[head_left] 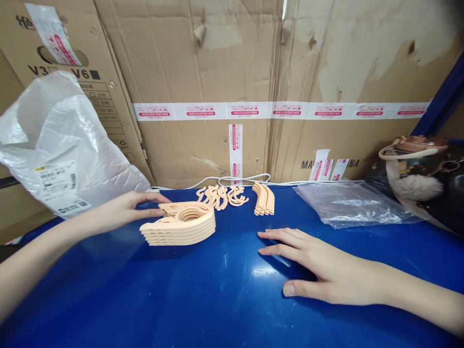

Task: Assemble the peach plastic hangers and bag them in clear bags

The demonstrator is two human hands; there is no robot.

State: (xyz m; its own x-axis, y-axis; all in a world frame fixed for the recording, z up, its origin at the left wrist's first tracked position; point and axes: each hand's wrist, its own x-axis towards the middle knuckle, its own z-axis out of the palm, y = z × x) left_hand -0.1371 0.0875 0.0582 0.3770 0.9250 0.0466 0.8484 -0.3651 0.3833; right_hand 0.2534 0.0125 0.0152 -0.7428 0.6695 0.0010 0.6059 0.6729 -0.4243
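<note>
On the blue surface (174, 299) in front of me, a stack of pale orange curved pieces (181, 234) sits left of the middle, several layers deep. The left hand (141, 207) is at its far left end, thumb and forefinger a little apart and touching it; I can't tell whether they grip it. The right hand (319, 270) is spread palm down over the surface, fingers apart, with nothing in its hold. Behind the stack lies a loose heap of small hooks (219, 195), and to their right a bundle of curved bars (264, 199), all the same pale orange.

There's a fair bit of print about. The left carton (85, 29) reads "V3" and "V6", each with a square after it, the V6 one filled in black; the table below is too small to make out. Across the big carton (203, 72) runs white tape (217, 111) with red printed blocks I can't read, and lower right stand the letters "MA" and "NA", more tape covering the middle. The white plastic bag (94, 150) bears a label (60, 181) with a yellow mark and barcodes. A clear plastic bag (355, 203) lies at the right, near a handbag (453, 193) with a fluffy pompom.
</note>
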